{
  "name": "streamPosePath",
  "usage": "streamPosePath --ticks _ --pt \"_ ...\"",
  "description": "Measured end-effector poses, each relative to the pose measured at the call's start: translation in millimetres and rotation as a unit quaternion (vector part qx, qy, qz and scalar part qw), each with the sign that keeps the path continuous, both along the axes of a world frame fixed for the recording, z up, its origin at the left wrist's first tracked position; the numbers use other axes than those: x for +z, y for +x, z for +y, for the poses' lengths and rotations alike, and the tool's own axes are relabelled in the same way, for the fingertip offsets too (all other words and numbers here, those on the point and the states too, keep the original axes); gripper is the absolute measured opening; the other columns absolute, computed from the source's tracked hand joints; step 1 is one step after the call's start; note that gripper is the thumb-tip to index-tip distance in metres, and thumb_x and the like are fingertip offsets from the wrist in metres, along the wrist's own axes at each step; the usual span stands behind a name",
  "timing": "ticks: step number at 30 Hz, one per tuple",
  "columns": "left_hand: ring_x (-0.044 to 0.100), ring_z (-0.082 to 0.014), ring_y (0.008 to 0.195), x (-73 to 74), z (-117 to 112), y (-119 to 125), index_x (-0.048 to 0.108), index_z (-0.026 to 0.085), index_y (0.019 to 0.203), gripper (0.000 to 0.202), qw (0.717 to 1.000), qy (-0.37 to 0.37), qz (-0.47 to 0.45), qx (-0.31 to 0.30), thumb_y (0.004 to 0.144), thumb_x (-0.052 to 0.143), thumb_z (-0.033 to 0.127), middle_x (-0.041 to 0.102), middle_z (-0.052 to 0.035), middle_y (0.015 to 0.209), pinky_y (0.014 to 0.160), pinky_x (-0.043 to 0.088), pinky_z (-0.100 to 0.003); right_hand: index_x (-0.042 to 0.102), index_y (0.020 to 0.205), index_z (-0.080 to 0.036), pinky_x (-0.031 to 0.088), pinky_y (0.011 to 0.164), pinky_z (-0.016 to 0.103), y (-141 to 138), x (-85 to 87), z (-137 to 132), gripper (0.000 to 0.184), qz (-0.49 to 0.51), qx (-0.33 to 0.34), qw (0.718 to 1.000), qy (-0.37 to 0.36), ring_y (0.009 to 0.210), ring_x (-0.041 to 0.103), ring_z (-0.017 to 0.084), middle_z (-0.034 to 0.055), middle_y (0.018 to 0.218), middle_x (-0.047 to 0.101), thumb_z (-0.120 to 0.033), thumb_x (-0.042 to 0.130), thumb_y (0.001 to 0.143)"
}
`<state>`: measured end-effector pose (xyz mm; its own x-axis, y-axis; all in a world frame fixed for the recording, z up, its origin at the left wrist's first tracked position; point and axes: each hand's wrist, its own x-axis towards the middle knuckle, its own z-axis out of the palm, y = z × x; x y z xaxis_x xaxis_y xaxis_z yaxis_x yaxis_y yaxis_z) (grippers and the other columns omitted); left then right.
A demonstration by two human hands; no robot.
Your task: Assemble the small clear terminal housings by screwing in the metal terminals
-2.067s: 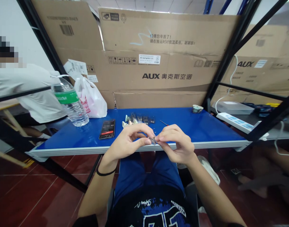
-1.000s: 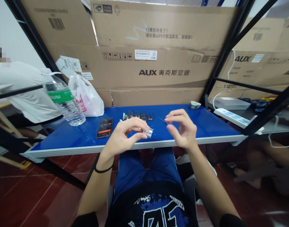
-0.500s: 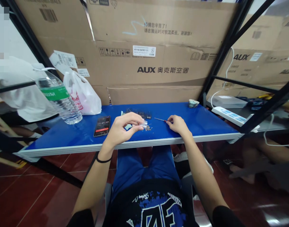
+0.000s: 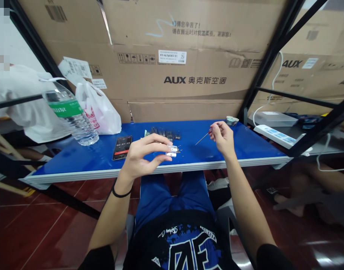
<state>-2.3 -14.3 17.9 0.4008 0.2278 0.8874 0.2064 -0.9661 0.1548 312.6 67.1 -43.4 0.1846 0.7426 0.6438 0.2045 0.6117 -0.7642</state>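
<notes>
My left hand hovers over the front of the blue table, thumb and fingers pinched on a small clear plastic part. My right hand is raised above the table to the right, fingers closed on a thin screwdriver whose metal tip points down and left. Behind my left hand, a row of small dark and pale parts lies on the table. A few tiny bits lie near the clear part.
A black phone with a lit screen lies left of my hands. A water bottle and white plastic bag stand at the back left. A small grey part sits back right. Cardboard boxes wall the rear. Another person's pale sleeve shows at left.
My hands parted. The right hand reached to the table, took up the thin screwdriver and lifted it. The left hand kept the clear part and rose slightly.
</notes>
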Motion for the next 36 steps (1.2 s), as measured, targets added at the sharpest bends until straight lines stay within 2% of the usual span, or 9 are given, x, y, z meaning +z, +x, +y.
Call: streamPosePath --ticks 9,21,28,36 --pt "0.079 -0.0174 0.091 -0.5 1 -3 0.078 0.021 0.096 0.010 1.000 0.000 0.019 0.005 0.089 0.085 0.022 0.081 -0.0058 0.102 0.083 0.064 -0.028 0.060 0.093 -0.021 0.049 0.061 0.027 -36 -22.4 5 0.043 -0.087 0.065 0.994 -0.033 0.064 0.062 0.014 0.0013 0.074 0.067 -0.064 0.056 0.102" --pt "0.079 -0.0170 0.091 -2.1 5 -3 0.076 0.018 0.097 0.014 0.999 0.015 0.034 0.013 0.090 0.086 0.025 0.080 -0.0067 0.102 0.084 0.064 -0.027 0.060 0.091 -0.023 0.050 0.061 0.029 -43 -35.1 10 0.043 -0.083 0.096 0.991 -0.044 0.064 0.065 0.017 0.0011 0.071 0.067 -0.066 0.062 0.099" --pt "0.078 -0.0164 0.092 -1.7 5 -2 0.075 0.018 0.098 0.013 0.999 0.012 0.038 0.015 0.091 0.085 0.023 0.079 -0.0063 0.101 0.084 0.063 -0.027 0.061 0.092 -0.023 0.051 0.061 0.029 -43 -33.4 9 0.042 -0.073 0.097 0.992 -0.034 0.063 0.065 0.016 0.0011 0.072 0.068 -0.064 0.062 0.099" --pt "0.077 -0.0161 0.094 -6.6 8 0 0.075 0.019 0.098 0.008 0.998 -0.005 0.059 0.026 0.094 0.081 0.020 0.078 -0.0054 0.102 0.087 0.063 -0.028 0.062 0.092 -0.024 0.050 0.057 0.028 -38 -15.9 -3 0.039 -0.040 0.058 0.997 0.017 0.061 0.065 0.015 0.0010 0.072 0.069 -0.062 0.064 0.100"
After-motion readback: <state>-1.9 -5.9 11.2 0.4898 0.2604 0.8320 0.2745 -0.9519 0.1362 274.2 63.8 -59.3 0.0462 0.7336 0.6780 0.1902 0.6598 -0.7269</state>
